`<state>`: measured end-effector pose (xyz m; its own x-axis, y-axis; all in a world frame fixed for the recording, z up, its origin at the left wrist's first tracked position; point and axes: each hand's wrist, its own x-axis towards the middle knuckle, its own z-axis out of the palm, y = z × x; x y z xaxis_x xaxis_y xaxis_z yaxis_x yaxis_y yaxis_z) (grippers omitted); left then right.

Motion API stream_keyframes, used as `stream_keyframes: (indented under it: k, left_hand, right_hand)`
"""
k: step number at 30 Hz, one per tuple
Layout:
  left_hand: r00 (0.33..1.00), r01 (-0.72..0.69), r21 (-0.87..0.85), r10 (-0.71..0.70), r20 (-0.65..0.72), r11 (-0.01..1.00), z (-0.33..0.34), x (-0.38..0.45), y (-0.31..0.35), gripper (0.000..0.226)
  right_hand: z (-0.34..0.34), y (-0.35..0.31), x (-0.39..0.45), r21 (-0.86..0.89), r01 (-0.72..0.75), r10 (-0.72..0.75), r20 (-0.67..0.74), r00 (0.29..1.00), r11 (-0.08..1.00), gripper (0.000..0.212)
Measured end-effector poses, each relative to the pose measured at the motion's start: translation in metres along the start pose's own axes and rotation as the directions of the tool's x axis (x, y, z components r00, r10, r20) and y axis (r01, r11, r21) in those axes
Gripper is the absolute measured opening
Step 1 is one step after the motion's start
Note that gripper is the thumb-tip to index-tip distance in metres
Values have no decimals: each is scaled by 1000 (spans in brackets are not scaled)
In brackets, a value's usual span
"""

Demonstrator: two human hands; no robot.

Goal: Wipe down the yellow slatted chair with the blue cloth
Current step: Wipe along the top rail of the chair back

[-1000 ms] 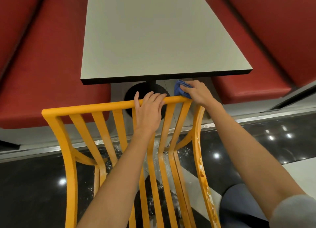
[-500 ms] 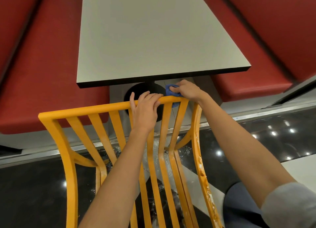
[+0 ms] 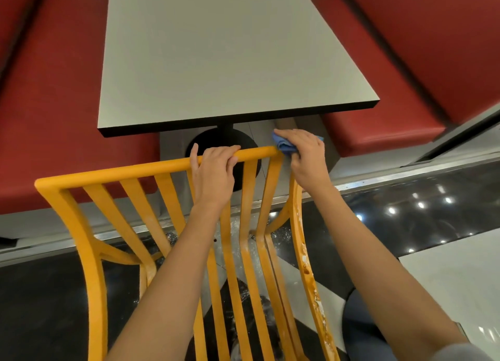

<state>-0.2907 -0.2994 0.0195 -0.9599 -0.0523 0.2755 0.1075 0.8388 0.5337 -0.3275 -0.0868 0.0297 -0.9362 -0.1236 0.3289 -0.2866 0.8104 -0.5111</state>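
The yellow slatted chair (image 3: 113, 171) fills the lower half of the view, its back facing me, top rail running from left to upper right. My left hand (image 3: 213, 171) grips the top rail near its middle, fingers curled over it. My right hand (image 3: 305, 155) presses the bunched blue cloth (image 3: 282, 144) against the rail's right end, at the top corner of the chair. Most of the cloth is hidden under my fingers. The right upright shows white and brown smears lower down.
A grey table (image 3: 216, 63) with a black edge stands just beyond the chair, on a black round base (image 3: 216, 144). Red booth benches (image 3: 54, 103) flank it on both sides. The floor below is glossy black with white patches.
My right hand with the cloth slid left along the rail, then back right to the chair's top corner. My left hand has closed more firmly over the rail.
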Motion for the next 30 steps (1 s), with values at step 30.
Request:
stream_keyframes:
  k: [30]
  left_hand:
    - [997,63,7,-63,43,998,-3,3,5,30]
  right_hand:
    - [-6,39,-3,778,-627,677,483,555,-41,25]
